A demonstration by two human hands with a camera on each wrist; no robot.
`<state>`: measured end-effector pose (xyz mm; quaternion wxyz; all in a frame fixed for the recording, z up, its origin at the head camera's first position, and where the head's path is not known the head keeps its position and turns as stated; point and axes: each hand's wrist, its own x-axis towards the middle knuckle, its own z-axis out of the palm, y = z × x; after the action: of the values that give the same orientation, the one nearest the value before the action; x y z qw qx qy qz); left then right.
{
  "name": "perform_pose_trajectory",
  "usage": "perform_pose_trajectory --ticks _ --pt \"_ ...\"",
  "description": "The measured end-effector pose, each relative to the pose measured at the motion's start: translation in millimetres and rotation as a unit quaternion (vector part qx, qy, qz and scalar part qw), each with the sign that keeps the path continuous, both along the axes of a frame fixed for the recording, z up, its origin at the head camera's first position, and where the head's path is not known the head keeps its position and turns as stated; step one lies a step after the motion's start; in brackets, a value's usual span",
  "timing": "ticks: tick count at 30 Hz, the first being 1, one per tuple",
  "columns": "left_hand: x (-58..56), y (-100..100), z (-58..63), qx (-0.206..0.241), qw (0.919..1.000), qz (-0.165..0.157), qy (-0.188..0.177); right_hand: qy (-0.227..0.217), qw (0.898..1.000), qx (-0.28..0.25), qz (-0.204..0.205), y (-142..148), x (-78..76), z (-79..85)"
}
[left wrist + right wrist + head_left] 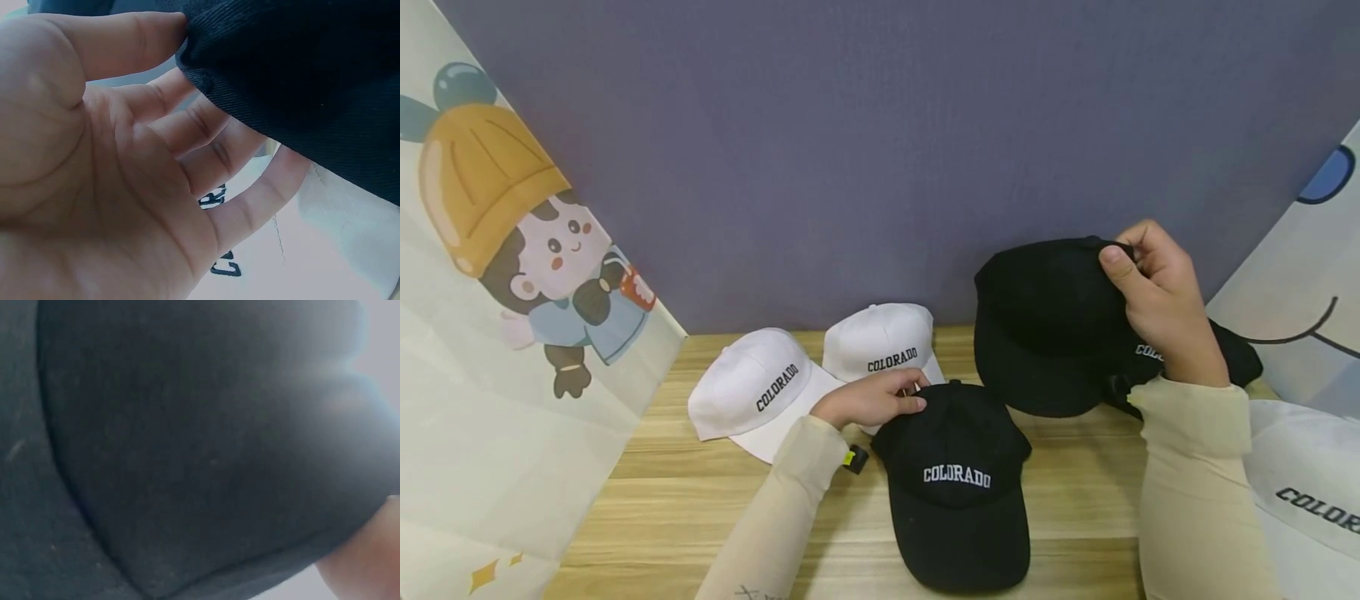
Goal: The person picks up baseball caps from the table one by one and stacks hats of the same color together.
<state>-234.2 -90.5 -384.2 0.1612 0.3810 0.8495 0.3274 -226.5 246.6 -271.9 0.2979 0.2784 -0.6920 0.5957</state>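
Near the front middle is a black cap [957, 492] with white COLORADO lettering, its brim toward me. My left hand [878, 398] pinches this cap at its back edge; in the left wrist view the thumb lies on the black fabric [300, 81] with fingers beneath it. Farther right, my right hand [1165, 296] grips a second black cap [1045, 333] by its upper right part and holds it tilted, brim downward. Dark cloth of that cap [187, 437] fills most of the right wrist view. Whether its brim touches the table cannot be told.
Two white COLORADO caps [752, 383] sit at the back left, one partly behind my left hand. Another black cap [1236, 354] lies behind my right wrist. A white cap [1311, 475] is at the right edge. A grey-blue panel [850, 167] closes off the wooden table's [647, 500] back.
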Motion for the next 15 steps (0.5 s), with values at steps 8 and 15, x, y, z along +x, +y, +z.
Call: perform_pose_trajectory --ticks 8,15 --pt "-0.9 -1 -0.4 0.002 1.0000 0.003 -0.007 -0.010 0.997 -0.046 0.055 -15 12.2 7.5" --pt "0.3 -2 2.3 0.010 0.9998 0.013 -0.012 -0.050 0.994 -0.058 0.080 -30 20.8 9.2"
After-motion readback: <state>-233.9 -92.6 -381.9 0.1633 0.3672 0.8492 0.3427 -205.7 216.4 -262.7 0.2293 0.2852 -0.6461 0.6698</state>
